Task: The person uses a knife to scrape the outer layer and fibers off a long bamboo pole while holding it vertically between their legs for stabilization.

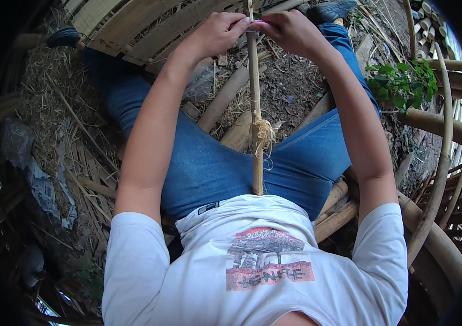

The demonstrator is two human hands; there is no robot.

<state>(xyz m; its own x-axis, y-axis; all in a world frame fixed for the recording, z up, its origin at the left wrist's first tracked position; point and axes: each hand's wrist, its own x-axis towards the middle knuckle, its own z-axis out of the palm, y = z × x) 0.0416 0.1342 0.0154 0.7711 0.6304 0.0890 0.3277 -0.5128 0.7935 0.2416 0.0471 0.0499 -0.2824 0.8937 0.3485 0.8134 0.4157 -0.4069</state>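
A long wooden stick (pixel 255 92) stands out from my waist between my legs, its near end at the hem of my shirt. Pale fibres (pixel 264 133) are tied and tangled around its lower part. Both hands meet at the stick's far end, fingers pinched close together. My left hand (pixel 220 33) is closed on the left side of it. From the right, my right hand (pixel 294 33) is closed too. A thin pale string (pixel 251 31) crosses the stick at the fingertips, and something small and pink (pixel 257 22) shows there; fingers hide most of both.
Wooden slats (pixel 133 32) lie at the far left, above dry straw (pixel 73 108). Bamboo poles (pixel 225 96) lie between my legs. A leafy plant (pixel 402 84) and curved bamboo poles (pixel 443 130) stand on the right. Crumpled plastic (pixel 43 185) lies left.
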